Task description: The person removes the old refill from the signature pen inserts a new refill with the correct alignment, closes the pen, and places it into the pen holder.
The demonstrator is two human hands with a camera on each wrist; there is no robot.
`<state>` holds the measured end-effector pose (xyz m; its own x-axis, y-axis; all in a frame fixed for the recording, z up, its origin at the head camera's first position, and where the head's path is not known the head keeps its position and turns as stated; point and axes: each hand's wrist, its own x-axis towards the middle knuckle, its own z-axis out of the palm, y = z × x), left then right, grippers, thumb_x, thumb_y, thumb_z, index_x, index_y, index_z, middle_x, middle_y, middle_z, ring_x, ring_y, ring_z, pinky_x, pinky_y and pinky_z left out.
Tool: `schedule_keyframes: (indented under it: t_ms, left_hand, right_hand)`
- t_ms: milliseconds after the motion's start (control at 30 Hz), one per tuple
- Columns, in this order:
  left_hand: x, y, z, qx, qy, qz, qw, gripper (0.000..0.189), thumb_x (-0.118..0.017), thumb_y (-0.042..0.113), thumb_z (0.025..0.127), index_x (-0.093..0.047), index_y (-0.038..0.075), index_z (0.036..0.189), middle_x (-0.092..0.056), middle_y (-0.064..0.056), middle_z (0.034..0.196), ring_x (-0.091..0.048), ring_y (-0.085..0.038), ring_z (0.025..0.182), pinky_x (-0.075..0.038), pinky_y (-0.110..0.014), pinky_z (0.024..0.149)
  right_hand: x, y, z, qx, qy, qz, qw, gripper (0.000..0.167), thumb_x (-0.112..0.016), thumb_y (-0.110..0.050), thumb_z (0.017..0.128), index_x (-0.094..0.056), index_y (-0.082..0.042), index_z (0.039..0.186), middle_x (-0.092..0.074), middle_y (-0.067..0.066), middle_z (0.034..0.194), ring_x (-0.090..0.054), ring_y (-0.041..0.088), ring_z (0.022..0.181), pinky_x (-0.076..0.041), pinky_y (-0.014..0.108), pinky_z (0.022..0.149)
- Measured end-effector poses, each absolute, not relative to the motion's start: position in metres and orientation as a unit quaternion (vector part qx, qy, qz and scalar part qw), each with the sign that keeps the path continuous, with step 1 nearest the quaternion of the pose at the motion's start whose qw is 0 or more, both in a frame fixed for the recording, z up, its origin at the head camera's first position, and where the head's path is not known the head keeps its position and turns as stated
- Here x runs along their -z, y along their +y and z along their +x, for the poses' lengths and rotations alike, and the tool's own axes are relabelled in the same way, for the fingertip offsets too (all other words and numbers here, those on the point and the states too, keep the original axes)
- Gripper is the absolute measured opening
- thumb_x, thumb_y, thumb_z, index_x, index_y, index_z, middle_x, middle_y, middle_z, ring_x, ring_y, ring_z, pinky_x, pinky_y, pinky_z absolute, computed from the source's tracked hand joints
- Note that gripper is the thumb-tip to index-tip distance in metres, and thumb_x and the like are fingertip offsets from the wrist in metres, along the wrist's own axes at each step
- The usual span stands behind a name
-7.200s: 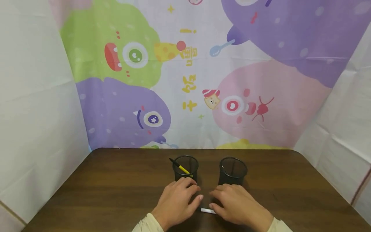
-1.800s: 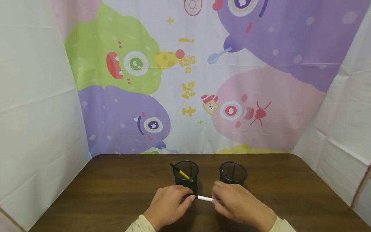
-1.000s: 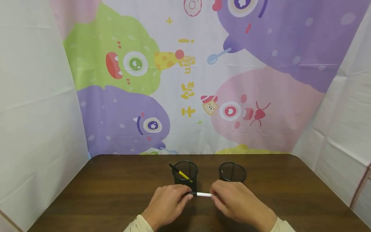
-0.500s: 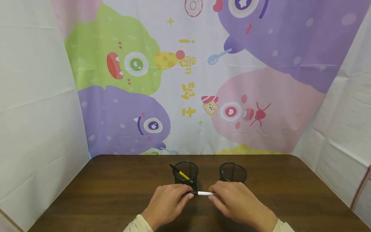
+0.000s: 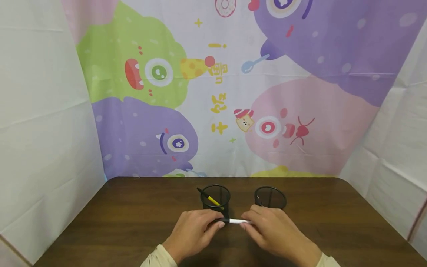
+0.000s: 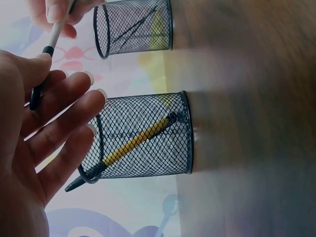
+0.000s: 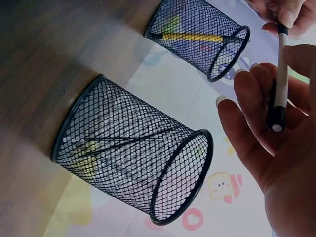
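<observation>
A white-and-black pen [image 5: 238, 221] lies level between both hands, just above the tabletop. My left hand [image 5: 191, 231] pinches its black end between thumb and index finger; the other fingers spread loosely in the left wrist view. At the opposite end, my right hand [image 5: 275, 230] pinches the white barrel [image 7: 282, 74], with a black clipped tip poking out toward the palm. Behind the left hand stands a black mesh pen cup [image 6: 148, 165] holding a yellow pen [image 6: 136, 143] with black ends, which leans over the rim. Another mesh cup [image 7: 118, 163], with no pen inside, stands behind the right hand.
The brown wooden table [image 5: 110, 222] has rounded far corners. Past its far edge hangs a cloth [image 5: 227, 159] printed with cartoon monsters, and white sheets [image 5: 43, 111] close off both sides.
The pen, which lay on the table between the hands about seven seconds ago, is now lifted and pinched at both ends. Over the last second it rises slightly; both cups stay put.
</observation>
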<state>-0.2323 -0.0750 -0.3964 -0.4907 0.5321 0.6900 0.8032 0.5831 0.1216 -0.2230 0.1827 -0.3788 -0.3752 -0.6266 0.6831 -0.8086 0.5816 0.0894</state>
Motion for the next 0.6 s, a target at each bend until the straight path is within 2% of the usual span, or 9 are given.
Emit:
schedule_keyframes:
  t_ms: [167,267,433,600]
  left_hand:
    - [0.3967,-0.0741,-0.2322,0.26,-0.832,-0.4,0.282,0.008,-0.072,0.03,0.094,-0.074,0.023,0.097,-0.067,0.019,0.086,-0.051,0.007,0.066,-0.045,-0.016,0.057]
    - [0.3964,-0.0743,-0.2321,0.356,-0.816,-0.396,0.227,0.008,-0.073,0.026,0.094,-0.075,0.023,0.101,-0.069,0.016,0.087,-0.057,0.004,0.069,-0.049,-0.017,0.061]
    - [0.3953,-0.0744,-0.2327,0.503,-0.758,-0.392,0.137,0.014,-0.073,0.01,0.093,-0.075,0.014,0.106,-0.072,0.006,0.09,-0.068,-0.008,0.074,-0.057,-0.028,0.062]
    - [0.3943,-0.0743,-0.2318,0.534,-0.742,-0.387,0.118,0.017,-0.072,0.004,0.092,-0.075,0.01,0.107,-0.07,0.004,0.095,-0.068,-0.013,0.074,-0.058,-0.032,0.061]
  right_hand:
    - [0.3806,0.1841,-0.2233,-0.134,-0.814,0.443,0.35,0.004,-0.073,-0.021,0.091,-0.069,-0.02,0.091,-0.049,-0.016,0.078,-0.039,-0.006,0.061,-0.037,0.012,0.051]
    - [0.3805,0.1844,-0.2235,-0.135,-0.811,0.448,0.351,0.005,-0.068,-0.023,0.095,-0.068,-0.021,0.091,-0.048,-0.016,0.078,-0.039,-0.005,0.061,-0.037,0.012,0.051]
    - [0.3792,0.1836,-0.2232,-0.129,-0.811,0.449,0.351,0.011,-0.062,-0.026,0.1,-0.068,-0.021,0.092,-0.047,-0.015,0.078,-0.039,-0.004,0.06,-0.037,0.013,0.052]
    - [0.378,0.1823,-0.2221,-0.123,-0.815,0.446,0.349,0.009,-0.063,-0.024,0.098,-0.067,-0.02,0.091,-0.047,-0.015,0.078,-0.039,-0.003,0.06,-0.037,0.014,0.051]
